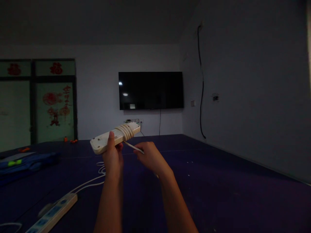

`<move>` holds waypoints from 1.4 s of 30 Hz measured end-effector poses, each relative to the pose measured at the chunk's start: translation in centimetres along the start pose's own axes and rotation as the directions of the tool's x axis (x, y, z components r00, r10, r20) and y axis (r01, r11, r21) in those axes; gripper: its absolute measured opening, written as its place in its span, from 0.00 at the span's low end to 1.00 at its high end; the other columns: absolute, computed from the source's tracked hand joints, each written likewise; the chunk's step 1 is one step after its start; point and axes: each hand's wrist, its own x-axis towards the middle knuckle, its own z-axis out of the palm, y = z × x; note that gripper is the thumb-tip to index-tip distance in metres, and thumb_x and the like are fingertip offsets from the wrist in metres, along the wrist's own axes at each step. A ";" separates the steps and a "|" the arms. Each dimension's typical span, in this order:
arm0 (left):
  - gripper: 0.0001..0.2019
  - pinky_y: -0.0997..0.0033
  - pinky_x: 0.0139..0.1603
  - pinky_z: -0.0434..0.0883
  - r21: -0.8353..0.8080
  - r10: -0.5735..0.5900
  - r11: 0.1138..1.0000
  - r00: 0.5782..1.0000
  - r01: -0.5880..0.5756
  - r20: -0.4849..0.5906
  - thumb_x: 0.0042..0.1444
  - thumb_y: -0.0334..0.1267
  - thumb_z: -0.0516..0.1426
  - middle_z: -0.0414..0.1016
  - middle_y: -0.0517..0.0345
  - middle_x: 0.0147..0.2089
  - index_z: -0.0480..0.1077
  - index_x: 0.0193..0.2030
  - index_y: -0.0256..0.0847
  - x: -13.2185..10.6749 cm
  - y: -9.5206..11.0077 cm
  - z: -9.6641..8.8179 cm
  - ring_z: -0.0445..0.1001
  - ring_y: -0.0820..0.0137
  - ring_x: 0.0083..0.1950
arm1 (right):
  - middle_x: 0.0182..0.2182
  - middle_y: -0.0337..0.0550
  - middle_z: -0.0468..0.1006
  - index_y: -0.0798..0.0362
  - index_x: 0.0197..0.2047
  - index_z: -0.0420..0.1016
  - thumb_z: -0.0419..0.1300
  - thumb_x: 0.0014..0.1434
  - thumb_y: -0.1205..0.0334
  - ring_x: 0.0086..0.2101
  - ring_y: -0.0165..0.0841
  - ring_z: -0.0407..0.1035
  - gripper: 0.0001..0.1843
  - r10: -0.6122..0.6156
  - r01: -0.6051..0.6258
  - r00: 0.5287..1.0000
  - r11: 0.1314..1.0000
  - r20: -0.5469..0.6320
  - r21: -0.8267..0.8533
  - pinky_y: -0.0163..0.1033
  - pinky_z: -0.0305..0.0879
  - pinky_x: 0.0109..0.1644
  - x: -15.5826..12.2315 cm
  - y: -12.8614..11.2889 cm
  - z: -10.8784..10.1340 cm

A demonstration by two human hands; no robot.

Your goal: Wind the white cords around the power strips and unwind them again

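A white power strip (102, 142) is held in the air above a dark purple-blue bench (218, 194), tilted with its far end toward 2 o'clock. Several turns of pale cord (125, 131) are wound around that far end; small dark marks dot the strip's bare near end. The left hand (113, 158), at 6 o'clock from the strip, is clamped around its middle, thumb on top. The right hand (148, 153), at 4 o'clock, is closed on the cord's free run, drawn straight between fingers and coil.

At 7 o'clock a second power strip (59, 210), with blue socket faces, rests on the bench, white cables (91, 185) running from its end toward loose loops (101, 168) beside the left wrist. Blue fabric (31, 163) bearing a yellow-green patch (14, 162) lies at 8 o'clock; small orange objects (73, 141) sit at 9 o'clock.

Beyond, at 10 o'clock, the red character "福" (56, 68) reads clearly on a panel above a glazed door (54, 129) and appears again, dimmer, on the panel to its left. Red lettering (66, 100) running down the door is too blurred to read. A dark wall-mounted television (150, 90) hangs at 1 o'clock, reflecting lights. At 2 o'clock, a black cable (202, 94) dangles down the side wall.
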 end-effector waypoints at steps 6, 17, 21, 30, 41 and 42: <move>0.14 0.80 0.23 0.63 0.156 0.106 0.981 0.993 -0.111 0.044 0.41 0.44 0.65 0.69 0.64 0.27 0.69 0.31 0.37 -0.6 -0.6 -0.1 0.64 0.81 0.22 | 0.18 0.37 0.67 0.57 0.23 0.74 0.53 0.53 0.71 0.22 0.25 0.56 0.11 -0.032 0.032 0.999 0.999 -0.015 -0.026 0.31 0.46 0.26 -0.4 -1.1 -0.3; 0.16 0.80 0.20 0.60 0.380 0.059 0.911 0.964 -0.159 0.261 0.32 0.38 0.66 0.69 0.64 0.24 0.72 0.32 0.36 -0.8 -0.5 -0.6 0.62 0.80 0.20 | 0.26 0.41 0.77 0.53 0.29 0.78 0.62 0.50 0.67 0.28 0.29 0.67 0.02 -0.025 0.010 0.987 0.995 -0.160 -0.094 0.33 0.55 0.32 -0.6 -0.6 -1.9; 0.18 0.80 0.18 0.59 0.502 -0.050 0.852 0.931 -0.149 0.361 0.31 0.36 0.64 0.73 0.61 0.27 0.74 0.34 0.35 -0.6 0.0 -1.1 0.66 0.77 0.22 | 0.25 0.40 0.77 0.53 0.26 0.77 0.66 0.45 0.66 0.28 0.30 0.69 0.02 -0.025 0.007 0.983 0.995 -0.181 -0.099 0.33 0.56 0.31 -1.0 -0.4 -2.5; 0.12 0.80 0.11 0.52 0.604 -0.231 0.790 0.861 -0.106 0.453 0.30 0.35 0.61 0.70 0.60 0.20 0.72 0.26 0.34 0.0 0.6 -1.8 0.61 0.77 0.15 | 0.22 0.37 0.76 0.51 0.22 0.76 0.68 0.43 0.56 0.25 0.27 0.68 0.09 -0.090 0.081 0.973 0.995 -0.212 -0.050 0.33 0.54 0.27 -1.3 0.8 -3.1; 0.07 0.80 0.10 0.48 0.526 -0.478 0.811 0.808 0.255 0.346 0.27 0.31 0.56 0.63 0.65 0.13 0.67 0.20 0.35 1.3 0.4 -2.9 0.55 0.80 0.11 | 0.22 0.37 0.77 0.51 0.23 0.78 0.67 0.45 0.56 0.24 0.27 0.67 0.08 -0.143 0.151 0.948 0.989 -0.284 0.006 0.33 0.56 0.28 -0.6 0.9 -1.9; 0.07 0.80 0.10 0.49 0.527 -0.494 0.806 0.798 0.270 0.346 0.27 0.31 0.55 0.64 0.64 0.13 0.67 0.20 0.35 1.2 0.6 -2.8 0.56 0.79 0.11 | 0.22 0.38 0.77 0.51 0.23 0.78 0.67 0.46 0.57 0.24 0.28 0.68 0.07 -0.128 0.148 0.949 0.988 -0.287 0.049 0.34 0.57 0.28 -0.5 1.1 -1.8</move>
